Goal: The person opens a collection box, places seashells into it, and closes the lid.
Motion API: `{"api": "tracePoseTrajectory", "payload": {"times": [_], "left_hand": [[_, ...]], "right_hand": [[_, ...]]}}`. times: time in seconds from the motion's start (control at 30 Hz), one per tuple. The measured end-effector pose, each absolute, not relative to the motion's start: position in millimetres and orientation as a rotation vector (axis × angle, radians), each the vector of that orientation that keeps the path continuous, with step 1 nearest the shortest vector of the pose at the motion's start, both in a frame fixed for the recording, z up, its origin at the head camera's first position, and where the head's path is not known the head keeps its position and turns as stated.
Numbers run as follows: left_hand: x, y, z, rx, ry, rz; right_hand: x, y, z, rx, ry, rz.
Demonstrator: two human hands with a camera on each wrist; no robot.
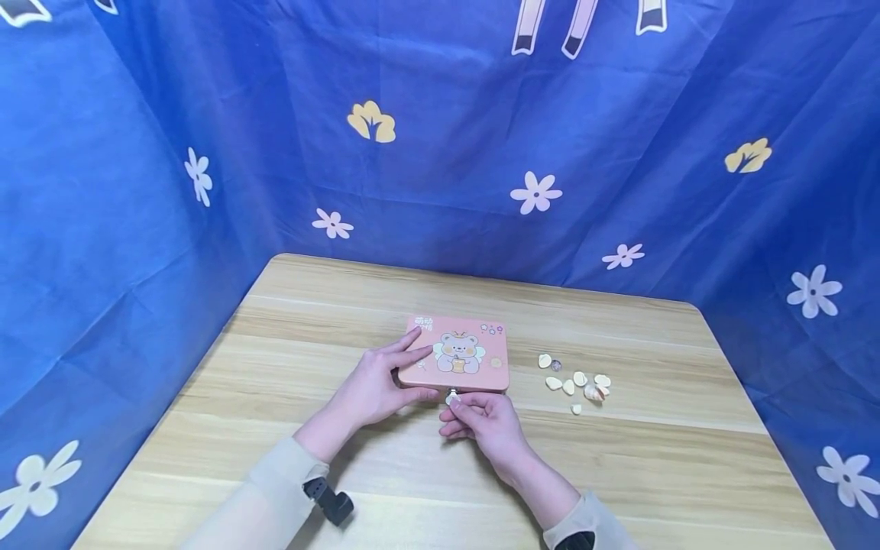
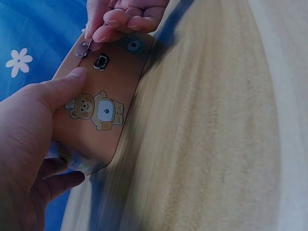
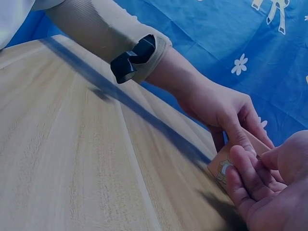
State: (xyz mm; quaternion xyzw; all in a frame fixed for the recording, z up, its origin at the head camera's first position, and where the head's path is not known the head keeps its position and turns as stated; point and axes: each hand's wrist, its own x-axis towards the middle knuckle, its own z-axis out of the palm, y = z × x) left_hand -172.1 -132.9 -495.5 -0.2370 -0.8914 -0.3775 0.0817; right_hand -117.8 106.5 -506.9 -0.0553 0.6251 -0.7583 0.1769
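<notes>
A pink box (image 1: 490,359) with a bear on its lid lies closed on the table. The left hand (image 1: 378,382) grips its left side, fingers on the lid and thumb along the front face. At the middle of the front, the right hand (image 1: 484,424) pinches the small metal clasp flap (image 1: 451,396) between thumb and forefinger. In the left wrist view the clasp flap (image 2: 82,49) is lifted away from its oval metal catch (image 2: 101,61), beside the left thumb. The right wrist view shows the right hand (image 3: 269,187) in front of the box, partly covering it.
To the right of the box, several pale shells or pebbles (image 1: 568,387) lie scattered on the wooden table (image 1: 660,473), with a larger spiral shell (image 1: 593,393) among them. A blue patterned cloth (image 1: 440,198) hangs behind and at both sides.
</notes>
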Motion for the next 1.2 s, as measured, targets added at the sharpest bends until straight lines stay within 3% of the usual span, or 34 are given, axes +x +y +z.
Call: {"api": "tracePoseTrajectory", "payload": {"times": [0.77, 1.2], "left_hand": [[-173, -136, -476, -0.734, -2.751, -1.085], [-168, -135, -464, -0.624, -2.691, -1.039]], "right_hand": [[-117, 108, -493, -0.189, 1.733, -2.16], [-120, 110, -476, -0.246, 1.774, -2.188]]}}
